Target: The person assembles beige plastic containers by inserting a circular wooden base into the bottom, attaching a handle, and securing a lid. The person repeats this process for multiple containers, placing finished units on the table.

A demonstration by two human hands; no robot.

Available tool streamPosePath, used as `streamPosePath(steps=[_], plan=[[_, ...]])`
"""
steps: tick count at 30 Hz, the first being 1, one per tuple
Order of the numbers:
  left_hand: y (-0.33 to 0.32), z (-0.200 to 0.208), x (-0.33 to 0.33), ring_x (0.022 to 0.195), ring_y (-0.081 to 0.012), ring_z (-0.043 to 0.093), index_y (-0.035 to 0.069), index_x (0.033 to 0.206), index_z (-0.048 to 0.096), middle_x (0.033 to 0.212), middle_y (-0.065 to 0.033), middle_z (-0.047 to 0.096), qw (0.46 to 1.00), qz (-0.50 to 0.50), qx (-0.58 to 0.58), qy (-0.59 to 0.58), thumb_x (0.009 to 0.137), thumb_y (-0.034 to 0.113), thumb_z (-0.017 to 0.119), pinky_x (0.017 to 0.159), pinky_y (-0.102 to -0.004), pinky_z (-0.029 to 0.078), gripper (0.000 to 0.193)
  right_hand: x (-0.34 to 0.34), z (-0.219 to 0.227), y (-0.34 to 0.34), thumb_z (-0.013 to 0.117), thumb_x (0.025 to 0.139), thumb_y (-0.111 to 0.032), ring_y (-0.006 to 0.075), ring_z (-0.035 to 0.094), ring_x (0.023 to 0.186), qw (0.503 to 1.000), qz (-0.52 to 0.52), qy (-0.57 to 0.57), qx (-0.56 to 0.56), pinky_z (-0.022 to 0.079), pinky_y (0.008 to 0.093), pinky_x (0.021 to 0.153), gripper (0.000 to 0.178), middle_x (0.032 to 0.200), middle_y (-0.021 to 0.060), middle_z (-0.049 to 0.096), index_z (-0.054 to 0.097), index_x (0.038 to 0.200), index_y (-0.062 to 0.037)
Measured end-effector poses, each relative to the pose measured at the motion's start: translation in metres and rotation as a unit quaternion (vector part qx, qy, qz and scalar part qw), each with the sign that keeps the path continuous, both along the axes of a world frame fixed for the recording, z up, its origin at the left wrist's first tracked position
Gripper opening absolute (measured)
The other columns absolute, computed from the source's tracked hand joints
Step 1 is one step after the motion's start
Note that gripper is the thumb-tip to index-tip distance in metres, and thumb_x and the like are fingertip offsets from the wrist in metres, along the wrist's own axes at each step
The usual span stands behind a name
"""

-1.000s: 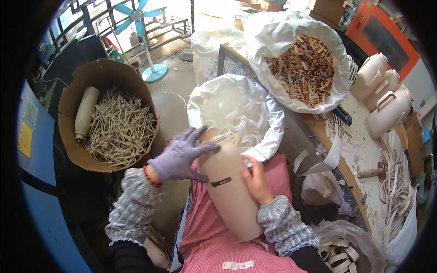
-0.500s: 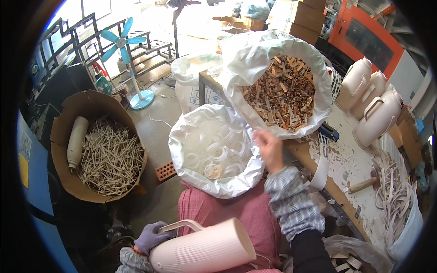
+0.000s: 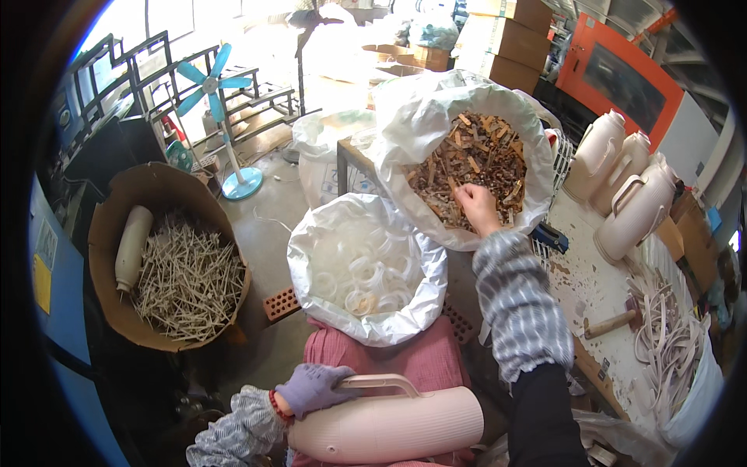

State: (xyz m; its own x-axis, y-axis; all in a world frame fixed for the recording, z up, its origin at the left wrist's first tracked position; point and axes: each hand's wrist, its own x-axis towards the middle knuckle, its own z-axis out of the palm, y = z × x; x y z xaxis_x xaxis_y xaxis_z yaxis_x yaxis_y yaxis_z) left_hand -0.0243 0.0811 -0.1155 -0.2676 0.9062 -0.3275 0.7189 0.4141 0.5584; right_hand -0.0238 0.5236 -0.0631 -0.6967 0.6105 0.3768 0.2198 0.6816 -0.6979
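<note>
Pink jug casing lay on its side across the red cloth on your lap, where your legs seemed to serve as a cradle against rolling. Along your right ran the paint-worn bench, close enough, it appeared, to reach without rising. On your left sat the cardboard drum, set apart from your knees, probably to spare your arms its bulk. Ahead, the larger white sack leaned with its mouth spread wide, likely to admit a hand from above; just beyond your knees, the smaller white bag gaped the same way. Three pale jugs stood upright in a cluster on the bench, presumably for steadiness. Your gloved left hand closed its fingers on one end of the casing's upturned handle, apparently to pin the piece while the other arm stretched out. Your bare right hand dipped into the larger sack, fingertips drawn together; whether they pinched anything could not be told. Clear rings lay loose in the smaller bag, and small brown pieces were heaped around your right fingertips.
</note>
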Motion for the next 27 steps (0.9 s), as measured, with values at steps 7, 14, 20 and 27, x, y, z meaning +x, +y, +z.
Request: streamPosePath(steps=[7,14,20,27], plan=[[0.012,-0.013,0.003,0.088,-0.0299,0.067,0.012,0.113,0.067,0.095,-0.0132,0.070,0.994,0.007,0.018,-0.111,0.085,0.049,0.066,0.081,-0.0383,0.051,0.046,0.097,-0.023,-0.153,0.069,0.088,-0.011,0.0026,0.051,0.064,0.890,0.248,-0.085,-0.372,0.040,0.0183,0.057,0.011,0.078,-0.0035,0.061,0.065,0.092,-0.0011],[0.013,-0.013,0.023,0.082,-0.0272,0.068,0.009,0.112,0.063,0.094,-0.0096,0.068,0.932,0.047,0.346,0.096,0.076,0.033,0.079,0.071,-0.0346,0.054,0.046,0.125,-0.048,-0.239,0.066,0.088,-0.003,0.0136,0.066,0.077,0.790,0.304,-0.087,-0.525,0.054,0.0252,0.062,0.041,0.088,0.0073,0.066,0.050,0.125,-0.0015],[0.010,-0.018,0.019,0.079,-0.0263,0.068,0.007,0.109,0.065,0.092,-0.0090,0.069,0.882,0.042,0.451,0.130,0.074,0.019,0.078,0.069,-0.0333,0.055,0.039,0.127,-0.051,-0.249,0.066,0.090,-0.007,0.0127,0.066,0.078,0.812,0.253,-0.088,-0.518,0.054,0.0261,0.068,0.015,0.087,0.0058,0.067,0.061,0.103,-0.0009],[0.000,-0.019,0.011,0.091,-0.0287,0.067,0.006,0.112,0.065,0.098,-0.0126,0.068,0.917,-0.010,0.399,0.007,0.078,0.015,0.074,0.077,-0.0355,0.053,0.037,0.148,-0.051,-0.257,0.074,0.079,-0.009,0.0214,0.066,0.072,0.936,0.342,-0.053,0.057,0.053,0.0311,0.064,0.019,0.083,0.0083,0.065,0.066,0.095,-0.0017]])
